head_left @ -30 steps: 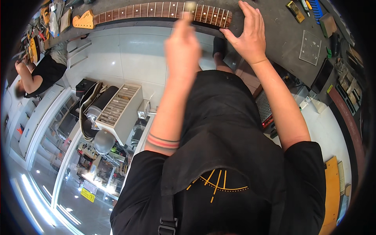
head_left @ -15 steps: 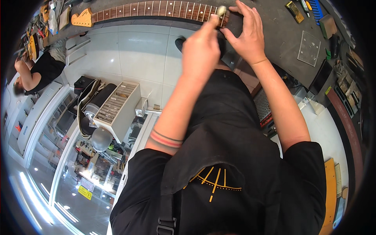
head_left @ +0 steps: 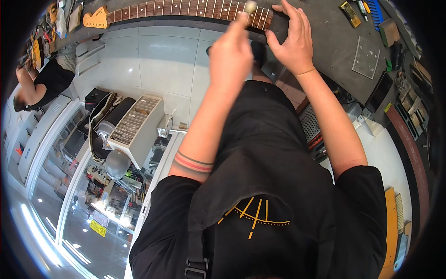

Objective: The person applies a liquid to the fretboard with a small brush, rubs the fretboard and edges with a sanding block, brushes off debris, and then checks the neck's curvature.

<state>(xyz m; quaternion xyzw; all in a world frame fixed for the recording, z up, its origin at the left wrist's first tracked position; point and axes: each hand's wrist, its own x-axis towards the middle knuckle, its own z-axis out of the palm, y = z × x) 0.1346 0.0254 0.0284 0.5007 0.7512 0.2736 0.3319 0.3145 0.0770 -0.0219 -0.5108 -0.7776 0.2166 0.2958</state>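
A guitar neck (head_left: 176, 8) lies across the bench at the top, its dark fretboard facing up and its pale headstock (head_left: 95, 19) to the left. My left hand (head_left: 230, 58) is closed and slightly blurred over the near edge of the fretboard. From its fingers sticks out a small tool with a pale, rounded tip (head_left: 251, 6), over the frets near the neck's right end. Its handle is hidden in the hand. At that right end rests my right hand (head_left: 293, 44), fingers spread, the thumb by the near corner of the neck.
On the dark bench (head_left: 325, 37) to the right lie a clear plate (head_left: 366, 56), a brass-coloured block (head_left: 349, 14), a blue comb-like piece (head_left: 374, 15) and a dark flat device (head_left: 380, 90). Further tools crowd the bench's left end. A person (head_left: 49, 86) works at far left.
My left hand has moved left along the fretboard with the pale-tipped tool, uncovering the last frets. My right hand stays at the neck's end.
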